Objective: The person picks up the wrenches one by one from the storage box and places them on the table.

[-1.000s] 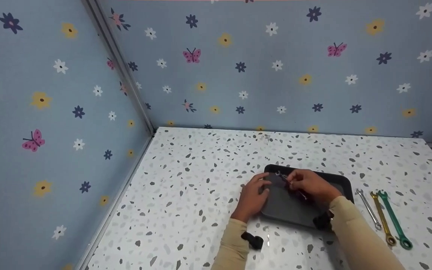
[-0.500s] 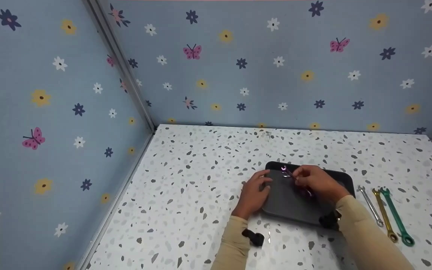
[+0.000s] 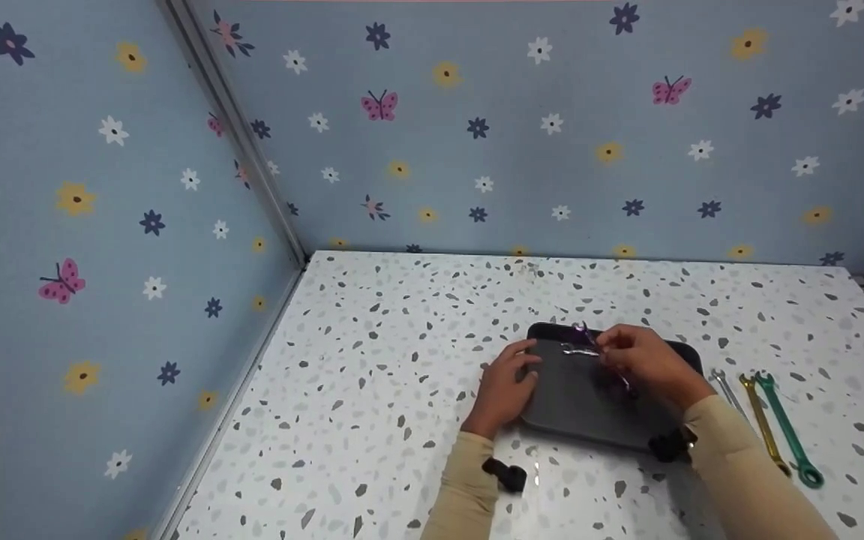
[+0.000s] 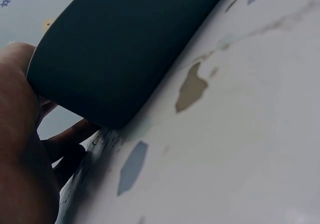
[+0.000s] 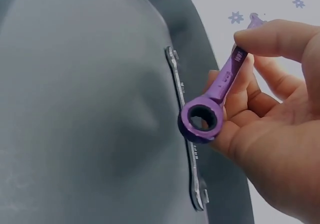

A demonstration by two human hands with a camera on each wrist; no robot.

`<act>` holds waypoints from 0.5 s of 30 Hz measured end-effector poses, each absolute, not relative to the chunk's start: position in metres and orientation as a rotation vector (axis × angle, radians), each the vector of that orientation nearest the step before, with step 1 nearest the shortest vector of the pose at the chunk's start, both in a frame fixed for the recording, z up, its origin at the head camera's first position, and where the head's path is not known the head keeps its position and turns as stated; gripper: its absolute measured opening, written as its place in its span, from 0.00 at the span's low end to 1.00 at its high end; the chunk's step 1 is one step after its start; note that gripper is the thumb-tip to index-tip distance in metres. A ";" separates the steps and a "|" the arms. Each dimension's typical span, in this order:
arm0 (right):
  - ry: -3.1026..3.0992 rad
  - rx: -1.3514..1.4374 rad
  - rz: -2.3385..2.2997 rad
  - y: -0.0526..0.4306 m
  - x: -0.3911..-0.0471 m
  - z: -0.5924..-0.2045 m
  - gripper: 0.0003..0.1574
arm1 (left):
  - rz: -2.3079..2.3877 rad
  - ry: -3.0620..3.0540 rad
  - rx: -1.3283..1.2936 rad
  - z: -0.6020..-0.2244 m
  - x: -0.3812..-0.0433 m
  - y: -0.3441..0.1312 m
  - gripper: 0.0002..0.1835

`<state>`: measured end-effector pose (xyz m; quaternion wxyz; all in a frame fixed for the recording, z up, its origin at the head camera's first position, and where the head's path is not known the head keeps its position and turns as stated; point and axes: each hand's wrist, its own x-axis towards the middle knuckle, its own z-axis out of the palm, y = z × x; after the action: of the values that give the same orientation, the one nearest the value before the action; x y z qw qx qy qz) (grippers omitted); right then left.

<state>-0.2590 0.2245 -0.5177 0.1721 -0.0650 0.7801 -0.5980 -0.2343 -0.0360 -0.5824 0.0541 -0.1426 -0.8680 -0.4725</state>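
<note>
My right hand (image 3: 646, 364) pinches a purple ratchet combination wrench (image 5: 225, 82) by its shaft, above the dark grey tray (image 3: 578, 409). Its ring end points toward the right wrist camera, and the open end angles up and away. Inside the tray, near the far wall, lies a small silver wrench (image 5: 182, 94), partly behind the purple one in the right wrist view. My left hand (image 3: 505, 390) holds the tray's left rim near the far corner, with the thumb over the rim. In the left wrist view, its fingers (image 4: 75, 134) reach round the tray's outer wall.
Right of the tray, a silver wrench (image 3: 728, 390), a gold wrench (image 3: 763, 424) and a green wrench (image 3: 788, 427) lie side by side on the speckled white table (image 3: 372, 390). My right forearm partly covers the silver and gold ones. Flower-patterned walls (image 3: 522, 157) stand behind and left.
My right hand has moved right with the purple wrench, a little away from the silver wrench in the tray, which now shows more clearly. My left hand stays at the rim.
</note>
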 end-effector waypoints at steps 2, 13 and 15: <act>2.212 -0.173 -1.718 0.227 -0.258 -0.516 0.19 | -1.444 -2.631 -0.431 -0.582 -0.234 -0.036 0.14; 2.360 -0.082 -1.713 0.245 -0.250 -0.511 0.19 | -1.438 -2.635 -0.444 -0.585 -0.234 -0.036 0.14; 2.359 -0.055 -1.747 0.247 -0.248 -0.511 0.19 | -1.449 -2.630 -0.448 -0.585 -0.234 -0.036 0.14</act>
<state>-0.2480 0.2471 -0.5106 0.1024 -0.0185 0.7993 -0.5919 -0.2345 -0.0359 -0.5848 0.0528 -0.1473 -0.8652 -0.4764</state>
